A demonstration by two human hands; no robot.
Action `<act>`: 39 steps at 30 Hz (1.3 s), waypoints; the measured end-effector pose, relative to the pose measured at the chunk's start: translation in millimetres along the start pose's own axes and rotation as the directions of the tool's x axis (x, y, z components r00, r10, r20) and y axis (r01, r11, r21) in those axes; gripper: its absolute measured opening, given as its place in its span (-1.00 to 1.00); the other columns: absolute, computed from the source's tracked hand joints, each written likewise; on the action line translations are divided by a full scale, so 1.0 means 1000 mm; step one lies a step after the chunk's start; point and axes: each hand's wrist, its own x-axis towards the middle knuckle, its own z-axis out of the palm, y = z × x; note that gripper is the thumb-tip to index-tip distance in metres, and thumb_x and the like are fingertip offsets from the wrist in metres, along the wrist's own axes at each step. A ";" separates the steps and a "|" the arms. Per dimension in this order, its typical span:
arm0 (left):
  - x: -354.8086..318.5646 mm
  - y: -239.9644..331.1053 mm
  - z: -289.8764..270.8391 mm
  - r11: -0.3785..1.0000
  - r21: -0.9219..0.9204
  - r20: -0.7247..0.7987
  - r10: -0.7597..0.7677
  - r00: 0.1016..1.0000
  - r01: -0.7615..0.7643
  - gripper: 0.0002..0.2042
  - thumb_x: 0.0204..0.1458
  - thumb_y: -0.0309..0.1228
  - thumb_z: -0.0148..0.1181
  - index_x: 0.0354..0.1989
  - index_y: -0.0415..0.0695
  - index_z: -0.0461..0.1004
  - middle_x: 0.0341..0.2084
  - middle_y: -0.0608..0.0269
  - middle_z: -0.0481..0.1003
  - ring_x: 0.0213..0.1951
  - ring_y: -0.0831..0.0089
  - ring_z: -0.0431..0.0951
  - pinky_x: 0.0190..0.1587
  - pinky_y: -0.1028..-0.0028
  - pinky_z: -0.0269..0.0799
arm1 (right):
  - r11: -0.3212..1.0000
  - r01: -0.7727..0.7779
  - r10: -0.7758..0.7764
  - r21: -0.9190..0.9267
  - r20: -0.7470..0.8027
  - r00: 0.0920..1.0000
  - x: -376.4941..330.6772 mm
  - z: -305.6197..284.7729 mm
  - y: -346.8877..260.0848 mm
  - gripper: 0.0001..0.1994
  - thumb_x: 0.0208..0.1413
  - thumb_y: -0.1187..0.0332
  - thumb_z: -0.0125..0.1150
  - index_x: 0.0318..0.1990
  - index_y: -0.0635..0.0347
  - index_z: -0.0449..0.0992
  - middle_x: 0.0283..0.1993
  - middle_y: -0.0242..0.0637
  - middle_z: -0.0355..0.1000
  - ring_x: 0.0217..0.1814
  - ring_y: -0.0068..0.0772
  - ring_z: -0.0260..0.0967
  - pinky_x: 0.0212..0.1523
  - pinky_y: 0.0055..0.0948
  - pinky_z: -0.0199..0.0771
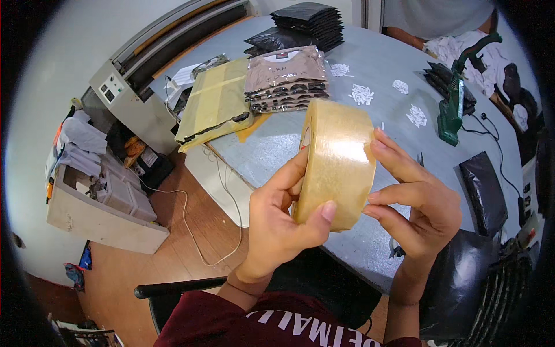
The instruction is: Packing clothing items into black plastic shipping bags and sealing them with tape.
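Observation:
A wide roll of clear yellowish packing tape (340, 168) is held up in front of me, over the table's near edge. My left hand (286, 217) grips it from the left, with fingers in the core and the thumb pressed on the outer face. At the roll's right edge are the fingertips of my right hand (419, 199): one finger rests high, while two fingertips lower down are close together against the edge. Whether they pinch a loose tape end cannot be made out.
On the grey table (277, 147) are stacked bagged shirts (286, 78), black mailer bags (306, 26), a yellow wrapped parcel (214, 101), small white piles (361, 94) and a green corded tool (452, 110). A black chair (179, 286) stands below. A white cable (185, 214) crosses the floor.

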 end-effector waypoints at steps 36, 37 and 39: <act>0.005 -0.011 0.014 0.985 -0.164 -0.056 -0.066 0.996 0.056 -0.28 -0.30 -0.11 0.09 -0.07 -0.54 0.15 -0.27 -0.23 0.38 -0.33 0.20 0.50 -0.25 0.34 0.46 | 0.910 -0.291 0.362 0.296 -0.221 0.906 -0.007 -0.003 -0.013 -0.65 0.00 0.30 -0.07 -0.15 0.43 0.31 -0.10 0.05 0.29 -0.01 -0.14 0.28 -0.10 -0.32 0.30; 0.005 -0.016 0.008 0.966 -0.256 0.053 -0.022 0.998 0.034 -0.33 -0.22 -0.16 0.12 -0.03 -0.49 0.15 -0.25 -0.10 0.40 -0.29 0.28 0.49 -0.22 0.41 0.42 | 0.975 -0.202 0.219 0.091 -0.244 0.945 -0.006 -0.007 -0.011 -0.61 -0.04 0.26 -0.02 -0.13 0.42 0.30 -0.06 0.05 0.26 0.03 -0.13 0.24 -0.06 -0.32 0.25; 0.005 -0.020 0.001 0.937 -0.348 0.160 0.034 0.987 0.024 -0.38 -0.15 -0.22 0.16 0.00 -0.45 0.14 -0.23 0.02 0.41 -0.25 0.36 0.48 -0.19 0.48 0.38 | 0.988 -0.101 0.070 -0.121 -0.238 0.969 -0.004 -0.013 -0.008 -0.57 -0.08 0.22 0.03 -0.12 0.41 0.30 -0.03 0.05 0.24 0.07 -0.12 0.20 -0.02 -0.32 0.20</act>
